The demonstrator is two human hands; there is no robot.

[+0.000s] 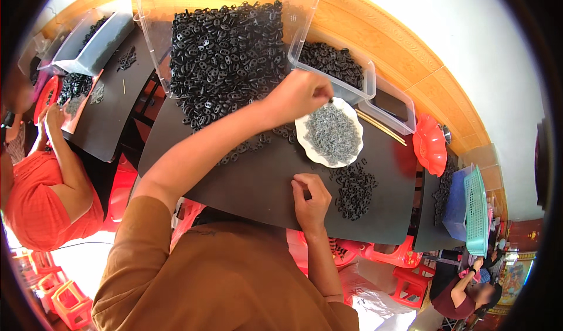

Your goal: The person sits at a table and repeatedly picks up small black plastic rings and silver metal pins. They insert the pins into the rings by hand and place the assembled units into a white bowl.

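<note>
My left hand [300, 96] is stretched over the far edge of a white scalloped plate [304, 145]. Its fingers are curled together, and a dark speck shows at their tips, too small to name. Small clear grey pieces [333, 133] fill the plate. My right hand [311, 199] is closed just above the table, its fingertips pressed together; whatever they hold is hidden. Beside it lies a pile of small black pieces [355, 193]. Beyond my left forearm rises a large heap of black oval pieces with two holes [229, 61].
Clear plastic bins [366, 87] line the back of the dark table [258, 187]. Chopsticks [381, 126] lie right of the plate, near a red scalloped bowl [430, 145]. A turquoise basket [475, 211] stands farther right. Another person in red [50, 196] works at a left table; one sits lower right.
</note>
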